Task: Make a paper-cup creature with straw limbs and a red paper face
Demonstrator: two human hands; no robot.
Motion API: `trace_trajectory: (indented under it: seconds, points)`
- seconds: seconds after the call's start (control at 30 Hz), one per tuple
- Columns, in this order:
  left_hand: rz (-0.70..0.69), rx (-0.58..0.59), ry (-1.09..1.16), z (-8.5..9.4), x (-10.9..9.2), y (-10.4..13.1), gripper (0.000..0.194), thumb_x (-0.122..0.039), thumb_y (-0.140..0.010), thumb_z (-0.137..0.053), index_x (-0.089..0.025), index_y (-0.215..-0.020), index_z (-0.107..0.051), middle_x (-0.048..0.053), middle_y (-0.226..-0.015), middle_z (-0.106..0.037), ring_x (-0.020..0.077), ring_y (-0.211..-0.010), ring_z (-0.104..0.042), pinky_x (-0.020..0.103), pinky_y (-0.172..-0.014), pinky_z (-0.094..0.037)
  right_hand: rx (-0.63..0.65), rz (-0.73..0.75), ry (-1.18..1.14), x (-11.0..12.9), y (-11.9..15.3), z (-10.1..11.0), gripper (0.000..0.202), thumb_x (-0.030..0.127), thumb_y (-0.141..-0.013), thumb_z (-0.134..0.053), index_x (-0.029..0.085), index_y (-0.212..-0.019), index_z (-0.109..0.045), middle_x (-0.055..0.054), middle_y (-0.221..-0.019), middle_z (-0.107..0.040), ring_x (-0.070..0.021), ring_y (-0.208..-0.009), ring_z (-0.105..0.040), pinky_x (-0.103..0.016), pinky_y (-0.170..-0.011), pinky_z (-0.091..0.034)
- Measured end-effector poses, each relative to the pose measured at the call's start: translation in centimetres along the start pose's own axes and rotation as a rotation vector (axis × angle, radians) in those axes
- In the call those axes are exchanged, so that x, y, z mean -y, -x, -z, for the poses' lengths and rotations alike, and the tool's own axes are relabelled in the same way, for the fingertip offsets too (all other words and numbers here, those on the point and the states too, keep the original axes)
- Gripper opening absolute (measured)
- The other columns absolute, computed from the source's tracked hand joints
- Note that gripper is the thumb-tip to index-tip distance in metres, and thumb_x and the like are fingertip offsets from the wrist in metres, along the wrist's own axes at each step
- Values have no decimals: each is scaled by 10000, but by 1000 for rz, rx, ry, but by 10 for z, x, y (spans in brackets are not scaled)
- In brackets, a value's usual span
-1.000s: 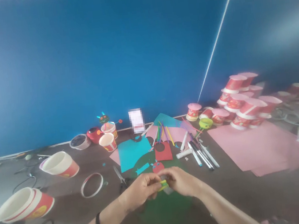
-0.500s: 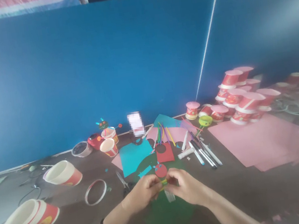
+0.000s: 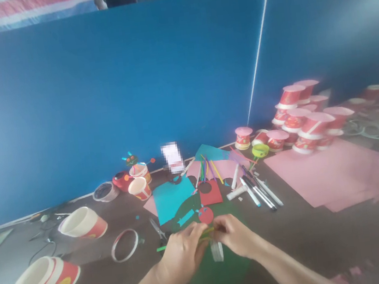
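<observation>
My left hand (image 3: 184,246) is closed around thin sticks, and a green stick (image 3: 161,248) pokes out on its left side. Between the two hands shows a short yellow stick (image 3: 208,230). The fingers of my right hand (image 3: 232,233) pinch its right end. Just beyond my fingertips lies a red paper disc (image 3: 205,215) with small blue pieces on it. Below the hands is a whitish roll (image 3: 217,252), perhaps tape, on green paper (image 3: 224,275). Scissors (image 3: 158,229) lie left of my left hand, their handles partly hidden.
Blue paper (image 3: 172,195), red paper with a hole (image 3: 211,196) and several pens (image 3: 261,193) lie ahead. Paper cups (image 3: 84,222) and a ring (image 3: 124,245) are at left. Stacked red cups (image 3: 313,125) and pink sheets (image 3: 333,174) are at right. A blue partition (image 3: 167,79) stands behind.
My left hand has turned, and the green stick now sticks out to its left. More of the yellow stick and of the whitish roll shows. The view has shifted slightly.
</observation>
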State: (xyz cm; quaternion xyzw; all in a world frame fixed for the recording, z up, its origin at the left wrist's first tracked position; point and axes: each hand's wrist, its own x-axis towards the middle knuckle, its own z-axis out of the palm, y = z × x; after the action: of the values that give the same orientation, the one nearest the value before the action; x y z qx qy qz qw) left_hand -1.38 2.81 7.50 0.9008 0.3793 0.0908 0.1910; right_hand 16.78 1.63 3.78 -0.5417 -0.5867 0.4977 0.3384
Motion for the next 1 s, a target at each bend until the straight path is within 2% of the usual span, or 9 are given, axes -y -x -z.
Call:
trace_trajectory:
  seconds: [0.2,0.37,0.5,0.67,0.83,1.0]
  points:
    - [-125,14,-182,0,2,0,258,-191,-897,-403,-200,-1143,-483,54,-865,-580,198,-780,-585,276,-634,-450,62,-14,-69,1,1,4,237,257,-719,-539,180,-539,-405,70,-521,-276,-77,-501,-249,-202,-447,-191]
    - [-171,64,-304,2,4,-1,283,-154,-903,-370,-188,-1166,-469,45,-833,-567,184,-738,-576,270,-593,-437,120,19,-71,5,4,5,252,271,-742,-529,178,-546,-401,70,-531,-274,-76,-512,-246,-207,-455,-191]
    - [-159,95,-449,2,1,0,313,-139,-886,-381,-191,-1183,-465,44,-840,-574,186,-702,-579,275,-547,-427,93,-19,-99,0,2,2,269,289,-738,-544,177,-540,-401,72,-517,-285,-72,-501,-250,-205,-447,-184]
    - [-172,118,-615,1,-2,-1,525,-16,-738,-424,-157,-1244,-413,57,-892,-580,211,-743,-580,296,-546,-442,36,-88,-179,-8,-2,-4,275,284,-707,-574,173,-526,-400,73,-502,-311,-67,-488,-268,-207,-455,-187]
    - [-98,123,-660,-3,-6,-5,374,-15,-707,-414,-161,-1035,-514,50,-845,-570,212,-716,-572,299,-544,-451,56,-197,-293,-10,-6,-8,281,274,-683,-590,188,-526,-373,84,-468,-269,-67,-458,-229,-223,-434,-150]
    - [-133,155,-649,-6,0,-7,314,-27,-705,-404,-178,-959,-513,48,-836,-569,214,-678,-568,304,-523,-440,131,-214,-473,-9,-5,-8,263,301,-728,-550,192,-537,-407,86,-447,-275,-69,-424,-237,-221,-415,-177]
